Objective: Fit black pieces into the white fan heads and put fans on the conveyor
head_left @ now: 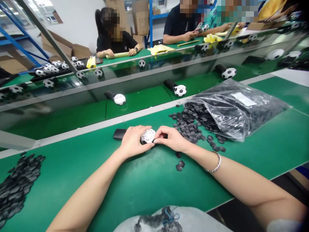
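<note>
My left hand (134, 140) is wrapped round a white ball with a black handle (119, 134), its round end pointing right. The ball's white face shows a lattice of lines and a few black patches near the bottom. At the ball's right side my right hand (170, 138) pinches with thumb and forefinger. A small dark piece shows at those fingertips, partly hidden. Just beyond that hand lies a heap of black pentagon pieces (190, 124), spilling from a clear plastic bag (241, 112). A few loose black pieces (180, 166) rest nearer to me.
A second pile of black pieces (18, 183) lies at the far left of the green table (135, 187). Beyond a metal rail, a green conveyor (145, 96) carries several black-handled soccer balls (180, 90). Across it, several people sit working with yellow bags (160, 49).
</note>
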Tool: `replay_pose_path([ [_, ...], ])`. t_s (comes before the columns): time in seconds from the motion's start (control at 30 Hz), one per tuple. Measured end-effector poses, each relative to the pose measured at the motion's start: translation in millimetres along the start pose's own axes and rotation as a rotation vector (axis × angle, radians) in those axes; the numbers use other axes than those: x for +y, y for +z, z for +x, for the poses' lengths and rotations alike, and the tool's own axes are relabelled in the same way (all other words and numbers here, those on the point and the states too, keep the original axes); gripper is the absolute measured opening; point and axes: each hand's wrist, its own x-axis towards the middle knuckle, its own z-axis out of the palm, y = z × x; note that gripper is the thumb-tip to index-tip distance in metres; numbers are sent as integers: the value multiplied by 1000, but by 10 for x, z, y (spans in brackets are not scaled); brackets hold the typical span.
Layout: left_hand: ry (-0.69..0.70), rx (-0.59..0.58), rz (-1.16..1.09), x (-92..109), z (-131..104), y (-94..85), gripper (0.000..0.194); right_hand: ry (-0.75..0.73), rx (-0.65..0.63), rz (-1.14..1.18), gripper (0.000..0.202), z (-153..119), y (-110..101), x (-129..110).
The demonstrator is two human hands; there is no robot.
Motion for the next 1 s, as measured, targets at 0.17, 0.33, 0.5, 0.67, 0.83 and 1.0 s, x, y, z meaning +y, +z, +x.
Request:
replay_pose_path([
  [0.17, -24, 41, -33, 27, 16, 35, 52, 82, -58, 71, 21, 81, -29, 27],
  [0.33, -23, 60, -76, 31, 21, 58, 49, 108, -69, 90, 25, 138, -13, 33],
  [0.5, 5, 48, 17, 15, -39, 41, 60, 80, -50, -72, 20, 128, -202, 18],
  [0.67, -40, 9, 73, -49, -111, -24, 63, 38, 35, -598, 8, 56, -401, 25],
  [0.83, -30, -73, -82, -11, -149, 42, 65, 22, -133, -916, 10, 35, -248, -11],
  [1.0, 61, -53, -234, -18, -118, 113, 59, -50, -168, -1039, 8, -18, -142, -102],
])
